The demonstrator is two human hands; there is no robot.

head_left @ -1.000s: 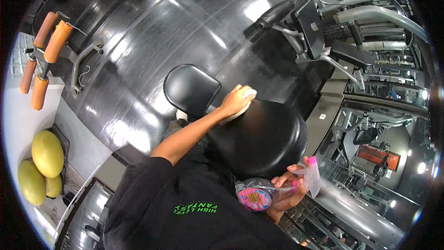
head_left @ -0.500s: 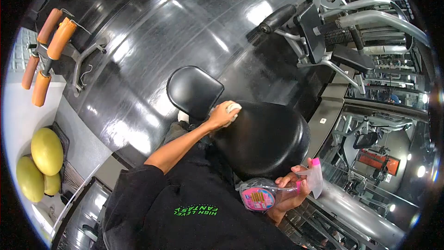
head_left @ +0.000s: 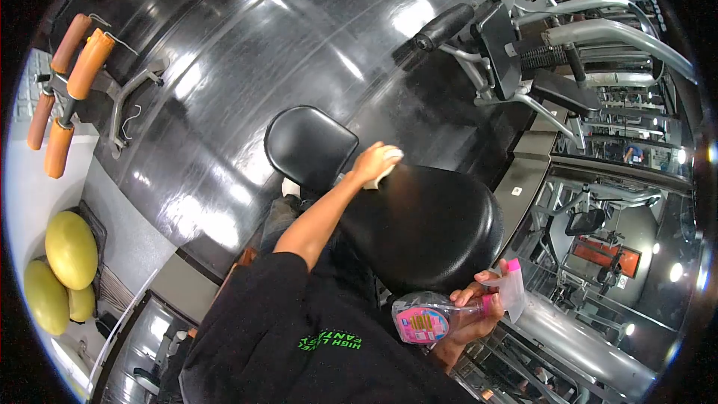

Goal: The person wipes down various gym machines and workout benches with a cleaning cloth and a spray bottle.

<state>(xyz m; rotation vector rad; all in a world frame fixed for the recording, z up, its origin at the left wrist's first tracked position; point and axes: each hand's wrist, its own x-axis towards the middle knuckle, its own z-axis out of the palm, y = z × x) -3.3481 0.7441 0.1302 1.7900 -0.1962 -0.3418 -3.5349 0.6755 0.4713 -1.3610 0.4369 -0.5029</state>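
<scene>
My left hand (head_left: pixel 369 163) is closed around a bunched white cloth (head_left: pixel 390 158) and presses it at the far left edge of a black padded seat (head_left: pixel 441 232). A dull, hazy streak shows on the seat beside the cloth. In my right hand (head_left: pixel 476 307) is a clear spray bottle (head_left: pixel 420 319) with a pink label and pink-tipped nozzle. My fingers wrap its neck, near the seat's lower right edge. Beyond my left hand lies a smaller rounded black pad (head_left: pixel 310 144).
A gym machine (head_left: pixel 501 52) with black pads stands at upper right, before mirrors. At left are orange-padded handles (head_left: pixel 91 63) and several yellow-green balls (head_left: pixel 71 250). A thick silver tube (head_left: pixel 583 344) runs along the lower right. The dark floor (head_left: pixel 224 105) is shiny.
My left hand with the cloth has slid slightly right and up along the seat's edge. The spray bottle has shifted a little. The view has moved slightly.
</scene>
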